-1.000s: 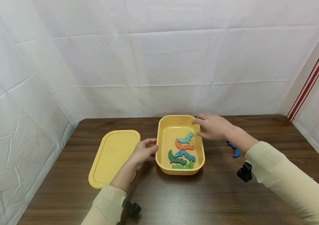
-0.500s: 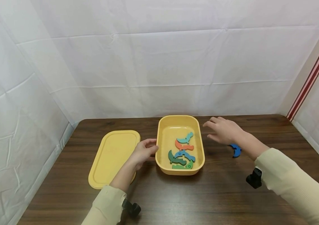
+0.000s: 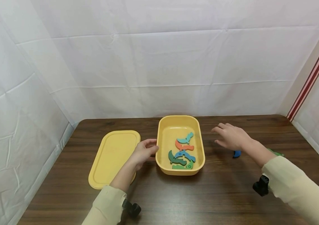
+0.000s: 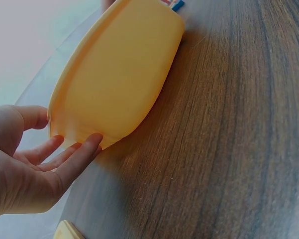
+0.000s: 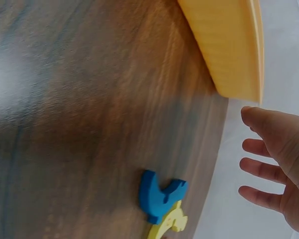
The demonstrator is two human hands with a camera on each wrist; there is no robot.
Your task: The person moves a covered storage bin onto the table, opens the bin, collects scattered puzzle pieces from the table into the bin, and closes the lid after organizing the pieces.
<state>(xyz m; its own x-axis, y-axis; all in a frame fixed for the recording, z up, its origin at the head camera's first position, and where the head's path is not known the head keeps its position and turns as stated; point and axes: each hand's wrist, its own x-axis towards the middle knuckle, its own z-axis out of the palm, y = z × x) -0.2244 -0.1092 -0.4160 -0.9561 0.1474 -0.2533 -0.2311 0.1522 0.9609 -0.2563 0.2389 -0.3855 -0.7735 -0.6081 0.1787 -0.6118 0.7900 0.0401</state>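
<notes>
A yellow tub [image 3: 163, 131] holds several flat wooden bird-shaped pieces: a teal piece [image 3: 186, 138], an orange piece [image 3: 186, 147], a blue piece [image 3: 186, 154], a dark green piece [image 3: 176, 159] and a light green piece [image 3: 182, 166]. My left hand [image 3: 143, 151] touches the tub's left side, fingertips against its outer wall and thumb at the rim. To the right of the tub, my right hand [image 3: 233, 137] hovers with loosely bent fingers and nothing in it. Under its wrist lies another blue piece [image 5: 156, 194], with a yellow piece [image 5: 171, 221] beside it.
The yellow lid [image 3: 114, 157] lies flat on the dark wooden table [image 3: 215, 200], left of the tub. A green piece [image 3: 276, 153] shows partly behind my right forearm. White cloth [image 3: 159, 62] hangs behind the table and at its sides.
My right hand has drawn away from the tub's right rim, moving right over the table. The green piece behind the forearm has come into view. My left hand and the tub stay put.
</notes>
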